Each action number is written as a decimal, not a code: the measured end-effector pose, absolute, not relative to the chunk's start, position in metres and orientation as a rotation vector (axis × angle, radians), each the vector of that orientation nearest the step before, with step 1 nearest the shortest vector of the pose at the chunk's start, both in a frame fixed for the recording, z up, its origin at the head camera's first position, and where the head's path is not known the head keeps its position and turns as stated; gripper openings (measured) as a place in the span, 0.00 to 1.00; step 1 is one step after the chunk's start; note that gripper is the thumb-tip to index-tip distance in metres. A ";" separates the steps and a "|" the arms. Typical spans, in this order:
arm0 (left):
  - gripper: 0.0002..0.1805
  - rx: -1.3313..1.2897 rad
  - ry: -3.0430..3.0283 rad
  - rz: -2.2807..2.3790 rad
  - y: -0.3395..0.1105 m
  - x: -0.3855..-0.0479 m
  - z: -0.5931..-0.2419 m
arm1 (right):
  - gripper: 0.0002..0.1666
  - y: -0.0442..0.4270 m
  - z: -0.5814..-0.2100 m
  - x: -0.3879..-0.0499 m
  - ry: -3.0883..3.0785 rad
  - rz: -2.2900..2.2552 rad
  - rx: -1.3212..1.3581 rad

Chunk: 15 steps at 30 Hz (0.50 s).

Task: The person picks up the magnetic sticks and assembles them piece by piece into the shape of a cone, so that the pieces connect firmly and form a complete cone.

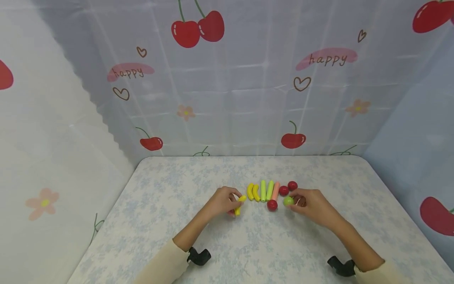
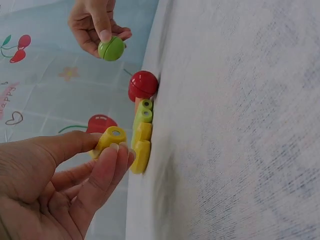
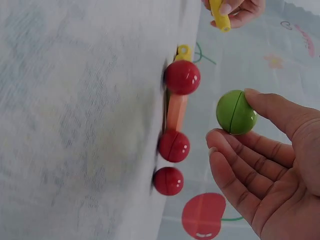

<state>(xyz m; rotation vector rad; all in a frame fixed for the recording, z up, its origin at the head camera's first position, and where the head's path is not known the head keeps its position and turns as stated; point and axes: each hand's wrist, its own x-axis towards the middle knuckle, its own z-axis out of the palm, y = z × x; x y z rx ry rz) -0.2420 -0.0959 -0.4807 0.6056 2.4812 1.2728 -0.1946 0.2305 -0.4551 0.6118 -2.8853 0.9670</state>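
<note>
The left hand (image 1: 224,200) holds a yellow curved piece (image 1: 238,211). Its grip is pinching the piece between thumb and fingers, up off the surface (image 1: 213,252). The end of this piece has a little round grey spot (image 2: 116,133). The right hand (image 1: 312,203) holds a green ball (image 1: 288,201). Its grip is pinching the ball between thumb and fingertips, and the ball is up off the surface too. A thin line runs around the ball.

Between the two hands, toward the far side, toys lie in a row. From left to right there are two yellow bent pieces (image 1: 256,193), two light green sticks (image 1: 263,191) and one pink-orange stick (image 1: 276,190). A near red ball (image 1: 272,205) sits at the near end of the pink-orange stick. Two more red balls (image 1: 283,191) sit on the right, just beyond the green ball.

The person has cream sleeves (image 1: 163,262) and a black thing (image 1: 200,257) on each wrist. At the far side hangs a pale cloth (image 1: 241,86) with cherries, flowers, hearts and the word "happy" on it.
</note>
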 end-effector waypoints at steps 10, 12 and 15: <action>0.08 0.564 2.364 1.340 -0.098 -0.223 -0.483 | 0.16 0.207 -0.456 -0.185 -2.847 1.080 0.713; 0.08 0.563 2.345 1.355 -0.097 -0.219 -0.484 | 0.16 0.201 -0.457 -0.184 -2.838 1.101 0.753; 0.08 0.560 2.313 1.383 -0.096 -0.214 -0.484 | 0.16 0.193 -0.459 -0.184 -2.824 1.143 0.799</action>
